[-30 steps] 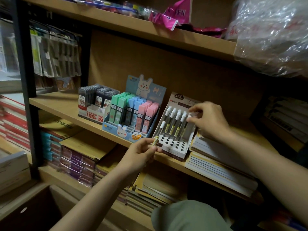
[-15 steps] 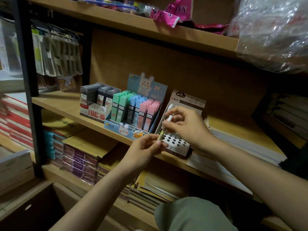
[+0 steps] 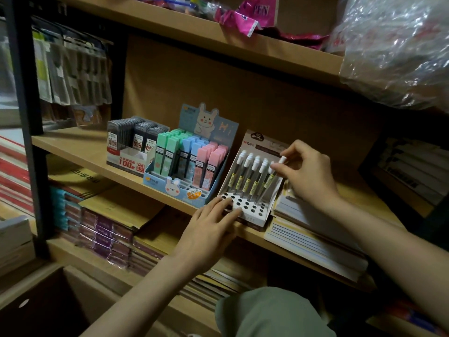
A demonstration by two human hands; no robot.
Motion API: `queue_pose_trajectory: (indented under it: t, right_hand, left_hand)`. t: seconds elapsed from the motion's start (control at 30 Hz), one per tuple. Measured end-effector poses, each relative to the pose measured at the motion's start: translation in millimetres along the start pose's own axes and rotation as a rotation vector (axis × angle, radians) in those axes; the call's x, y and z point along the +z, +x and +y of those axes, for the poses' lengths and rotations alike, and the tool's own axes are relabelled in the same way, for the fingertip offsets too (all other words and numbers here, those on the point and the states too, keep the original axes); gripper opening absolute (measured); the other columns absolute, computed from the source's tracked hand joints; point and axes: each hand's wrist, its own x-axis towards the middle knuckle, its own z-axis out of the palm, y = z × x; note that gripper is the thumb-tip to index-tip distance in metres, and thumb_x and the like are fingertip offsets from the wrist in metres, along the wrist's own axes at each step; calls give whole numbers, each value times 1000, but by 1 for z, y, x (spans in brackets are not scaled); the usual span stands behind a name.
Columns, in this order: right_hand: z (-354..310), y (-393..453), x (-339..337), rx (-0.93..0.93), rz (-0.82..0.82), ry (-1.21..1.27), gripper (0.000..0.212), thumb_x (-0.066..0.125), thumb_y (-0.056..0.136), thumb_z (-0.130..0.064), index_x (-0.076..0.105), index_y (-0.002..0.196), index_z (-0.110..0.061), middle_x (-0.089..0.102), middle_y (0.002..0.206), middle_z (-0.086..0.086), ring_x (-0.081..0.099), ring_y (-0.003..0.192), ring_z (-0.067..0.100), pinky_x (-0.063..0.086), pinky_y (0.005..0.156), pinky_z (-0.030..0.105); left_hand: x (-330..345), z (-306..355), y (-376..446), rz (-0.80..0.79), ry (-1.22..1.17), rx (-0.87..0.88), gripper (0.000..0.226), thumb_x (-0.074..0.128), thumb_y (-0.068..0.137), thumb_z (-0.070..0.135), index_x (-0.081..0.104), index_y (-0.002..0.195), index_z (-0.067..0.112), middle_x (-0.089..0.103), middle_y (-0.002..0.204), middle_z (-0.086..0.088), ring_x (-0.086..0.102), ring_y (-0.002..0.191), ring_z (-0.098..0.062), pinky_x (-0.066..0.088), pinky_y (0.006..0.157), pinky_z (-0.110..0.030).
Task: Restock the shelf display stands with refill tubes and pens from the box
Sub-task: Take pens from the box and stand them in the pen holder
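A white pen stand [image 3: 252,210] with rows of round holes sits on the middle shelf, with several white-capped pens [image 3: 245,173] standing in its back row. My right hand [image 3: 306,173] pinches the white cap of the rightmost pen [image 3: 272,176], whose tip sits in a hole of the stand. Fingers spread, my left hand [image 3: 211,227] lies flat on the stand's front left corner and holds nothing. To the left stand a blue bunny display [image 3: 194,161] of green, blue and pink refill tubes and a white display [image 3: 133,147] of dark refill tubes.
Stacked notebooks [image 3: 315,234] lie right of the pen stand on the wooden shelf [image 3: 77,152]. Brown paper packs and purple bundles fill the shelf below. A crinkled plastic bag [image 3: 398,47] hangs over the upper shelf at right. A black upright post [image 3: 26,117] stands at left.
My right hand took the pen from my left hand and carried it up into the stand's back row. My left hand, now without a pen, came down flat on the stand's front.
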Motion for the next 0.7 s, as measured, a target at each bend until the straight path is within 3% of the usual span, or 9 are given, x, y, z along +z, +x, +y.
queue_pose_trajectory:
  t: [0.1,0.33,0.5,0.7]
  right_hand:
    - [1,-2,5,-3,-15,-47,20,78,81,-23,60,90,-21,64,85,-8,64,78,3,49,61,12]
    - [1,2,7,-48,-77,-169,13,74,83,-26,72,94,-18,65,91,-9,62,87,8,53,81,25]
    - [4,11,10,-15,-87,-248,14,75,82,-29,73,92,-21,64,88,-10,56,79,-1,45,71,15]
    - [2,7,15,18,-108,-338,15,79,79,-32,72,90,-26,63,82,-12,63,84,8,55,77,29]
  left_hand:
    - [3,-3,-1,14,48,14,63,47,96,45,16,151,38,12,162,3,3,149,-18,4,113,-34]
    - [5,-4,1,10,57,25,65,51,95,43,17,150,37,16,160,1,7,149,-21,20,116,-40]
    - [6,-5,1,9,65,27,65,52,94,43,17,149,38,17,160,2,9,148,-21,23,115,-39]
    - [6,-5,1,5,66,30,68,54,94,41,15,150,38,16,160,3,7,149,-20,23,116,-39]
